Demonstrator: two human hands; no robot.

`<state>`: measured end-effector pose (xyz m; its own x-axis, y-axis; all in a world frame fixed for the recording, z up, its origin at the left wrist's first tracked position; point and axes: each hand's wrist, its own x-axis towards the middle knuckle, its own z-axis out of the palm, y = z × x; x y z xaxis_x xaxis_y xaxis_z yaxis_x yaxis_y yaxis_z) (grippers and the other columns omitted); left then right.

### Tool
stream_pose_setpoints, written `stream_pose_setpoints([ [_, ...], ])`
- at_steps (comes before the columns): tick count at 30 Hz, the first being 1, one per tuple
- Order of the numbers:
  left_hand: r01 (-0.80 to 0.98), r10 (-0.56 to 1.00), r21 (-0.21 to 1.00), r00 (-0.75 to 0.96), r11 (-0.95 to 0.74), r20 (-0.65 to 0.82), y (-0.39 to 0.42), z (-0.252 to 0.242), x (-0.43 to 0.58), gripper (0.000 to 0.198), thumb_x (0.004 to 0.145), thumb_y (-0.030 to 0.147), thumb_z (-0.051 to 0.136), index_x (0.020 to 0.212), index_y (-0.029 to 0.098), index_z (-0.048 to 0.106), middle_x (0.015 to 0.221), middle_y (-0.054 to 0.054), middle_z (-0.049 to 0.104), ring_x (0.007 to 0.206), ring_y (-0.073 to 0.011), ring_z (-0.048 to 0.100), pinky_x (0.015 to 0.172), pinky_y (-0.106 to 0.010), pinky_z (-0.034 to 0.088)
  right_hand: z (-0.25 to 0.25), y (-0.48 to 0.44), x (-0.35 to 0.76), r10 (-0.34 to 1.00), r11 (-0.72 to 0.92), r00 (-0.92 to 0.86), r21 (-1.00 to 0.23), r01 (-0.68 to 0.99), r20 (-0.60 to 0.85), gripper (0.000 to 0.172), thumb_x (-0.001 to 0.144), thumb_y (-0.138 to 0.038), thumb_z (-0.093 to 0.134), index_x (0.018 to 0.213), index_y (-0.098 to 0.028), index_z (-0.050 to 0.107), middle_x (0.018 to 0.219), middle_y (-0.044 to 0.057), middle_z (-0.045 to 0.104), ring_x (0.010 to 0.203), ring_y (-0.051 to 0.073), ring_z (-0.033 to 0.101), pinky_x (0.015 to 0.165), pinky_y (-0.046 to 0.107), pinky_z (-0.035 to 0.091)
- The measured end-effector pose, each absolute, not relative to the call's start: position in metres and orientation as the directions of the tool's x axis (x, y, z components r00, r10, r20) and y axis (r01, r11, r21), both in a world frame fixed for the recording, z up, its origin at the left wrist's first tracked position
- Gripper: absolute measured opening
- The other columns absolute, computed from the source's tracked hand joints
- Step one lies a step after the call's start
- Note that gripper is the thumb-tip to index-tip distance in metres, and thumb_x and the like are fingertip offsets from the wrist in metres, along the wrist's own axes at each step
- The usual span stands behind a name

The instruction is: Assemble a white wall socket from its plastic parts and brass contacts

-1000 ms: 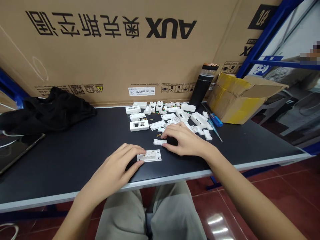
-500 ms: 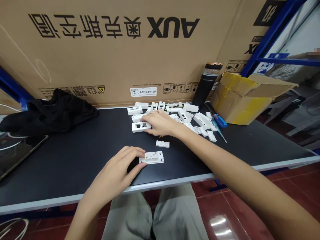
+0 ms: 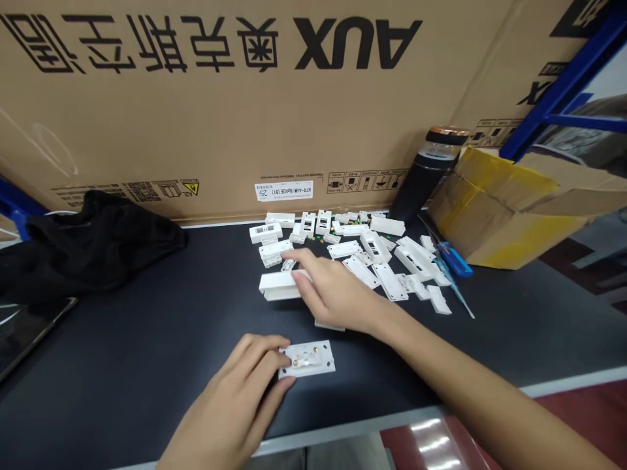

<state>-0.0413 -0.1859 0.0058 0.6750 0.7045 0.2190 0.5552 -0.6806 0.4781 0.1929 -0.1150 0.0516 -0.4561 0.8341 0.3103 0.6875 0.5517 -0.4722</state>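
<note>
Housing (image 3: 278, 287) at 11 o'clock from plate (image 3: 325, 367), fingers of right hand (image 3: 333, 287) clamped on it; left hand (image 3: 245, 385) pinches plate's 9 o'clock end. Hold plate flat, don't nudge insert (image 3: 307, 356).

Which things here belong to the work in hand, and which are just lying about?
Work in hand:
- white plate, touched by the left hand
- white housing, held in the right hand
- loose white parts, probably
- screwdrivers, perhaps; neither is held

Lying about, it seems:
- black cloth
- dark flat device
- black flask
- open carton
</note>
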Motion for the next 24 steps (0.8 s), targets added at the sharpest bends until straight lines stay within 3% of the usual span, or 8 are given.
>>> stream_pose_setpoints([
  [4,0.566,0.699,0.454,0.686,-0.688,0.203,-0.186,0.005,-0.041,0.013,0.107,0.026,0.050,0.117,0.028,0.057,0.125,-0.003,0.064,0.116,-0.0233,0.058,0.095,-0.036,0.055,0.051,-0.122,0.178,0.849,0.526,-0.493,-0.384,0.759,0.188,0.029,0.108,-0.033,0.036,0.118,-0.017,0.058,0.083,0.005,0.073,0.075,0.022,0.066,0.073,0.032,0.041],
  [8,0.598,0.730,0.457,0.656,-0.659,0.193,-0.187,0.005,-0.041,0.012,0.108,0.030,0.048,0.117,0.028,0.057,0.127,-0.003,0.063,0.117,-0.0245,0.058,0.096,-0.040,0.054,0.046,-0.121,0.170,0.822,0.570,-0.542,-0.228,0.790,0.177,0.035,0.111,-0.031,0.031,0.096,-0.017,0.060,0.071,0.002,0.068,0.064,0.019,0.060,0.079,0.035,0.036],
  [15,0.606,0.749,0.496,0.646,-0.622,0.149,-0.187,0.007,-0.043,0.015,0.109,0.037,0.045,0.113,0.028,0.057,0.132,-0.003,0.061,0.127,-0.0241,0.055,0.106,-0.044,0.050,0.035,-0.112,0.170,0.824,0.560,-0.536,-0.117,0.820,0.185,0.041,0.111,-0.034,0.033,0.089,-0.017,0.063,0.081,0.006,0.074,0.074,0.020,0.065,0.081,0.036,0.029],
  [19,0.612,0.757,0.493,0.633,-0.618,0.163,-0.189,0.009,-0.043,0.015,0.107,0.040,0.049,0.113,0.029,0.057,0.135,-0.002,0.060,0.128,-0.0244,0.055,0.106,-0.043,0.050,0.037,-0.109,0.176,0.816,0.566,-0.527,-0.147,0.811,0.235,0.039,0.110,-0.033,0.037,0.083,-0.017,0.062,0.086,0.006,0.074,0.080,0.020,0.064,0.081,0.037,0.028],
  [24,0.593,0.746,0.493,0.635,-0.637,0.200,-0.191,0.011,-0.044,0.015,0.107,0.039,0.049,0.111,0.029,0.059,0.134,-0.002,0.061,0.130,-0.0238,0.054,0.105,-0.042,0.050,0.047,-0.108,0.196,0.823,0.548,-0.482,-0.197,0.813,0.300,0.026,0.101,-0.027,0.051,0.080,-0.018,0.061,0.086,0.003,0.072,0.086,0.020,0.061,0.085,0.037,0.027],
])
